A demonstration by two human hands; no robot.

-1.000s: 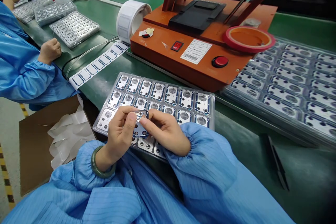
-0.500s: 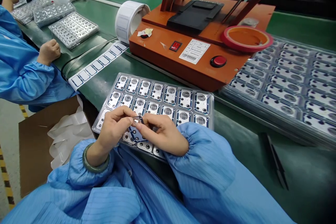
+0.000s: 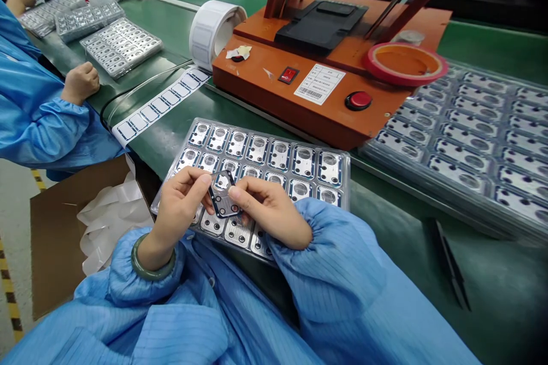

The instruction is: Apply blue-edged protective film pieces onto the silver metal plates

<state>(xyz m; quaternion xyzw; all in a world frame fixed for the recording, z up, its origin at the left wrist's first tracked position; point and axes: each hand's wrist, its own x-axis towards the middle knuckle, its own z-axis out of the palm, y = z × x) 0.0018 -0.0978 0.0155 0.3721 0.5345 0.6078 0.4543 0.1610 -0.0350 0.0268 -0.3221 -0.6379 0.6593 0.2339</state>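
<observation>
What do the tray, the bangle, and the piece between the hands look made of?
The tray looks like clear moulded plastic: it has a glossy, see-through rim. The bangle looks like polished green stone, maybe jade, though glass can't be ruled out. The piece looks like a thin plastic sheet with a dark border and slight shine, but it's too small to be sure.

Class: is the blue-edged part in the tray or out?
Out: the left hand and right hand pinch the blue-edged part above the tray.
</observation>
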